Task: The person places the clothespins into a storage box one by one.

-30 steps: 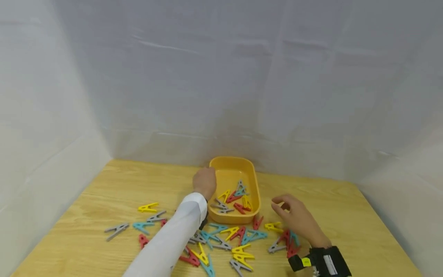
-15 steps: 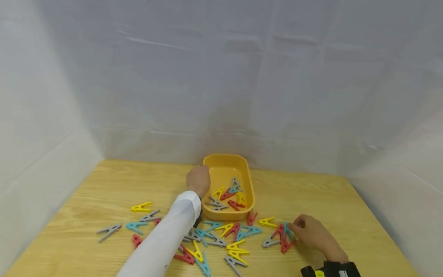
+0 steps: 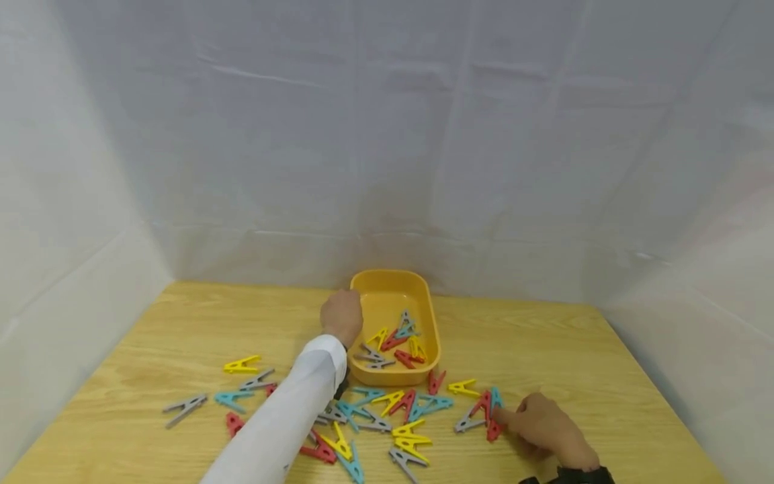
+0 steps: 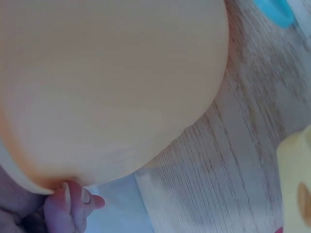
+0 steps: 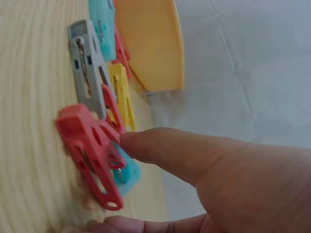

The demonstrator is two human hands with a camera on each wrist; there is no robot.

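Your left hand (image 3: 341, 316) gripped the near-left rim of the orange tray (image 3: 387, 285), fingers curled over its edge. Your right hand (image 3: 544, 427) lay on the wooden table (image 3: 544, 349), thumb and forefinger closing on a red clothespin (image 5: 92, 150) lying against a teal clothespin (image 5: 127, 174); whether it was fully pinched cannot be told.

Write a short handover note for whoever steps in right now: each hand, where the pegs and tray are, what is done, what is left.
Left hand grips the tray rim.
Right hand pinches a red peg in the small cluster right of the main pile; it is not lifted.
Done: a handful of pegs lie in the tray.
Left: many loose pegs on the table in front of the tray and to its left.
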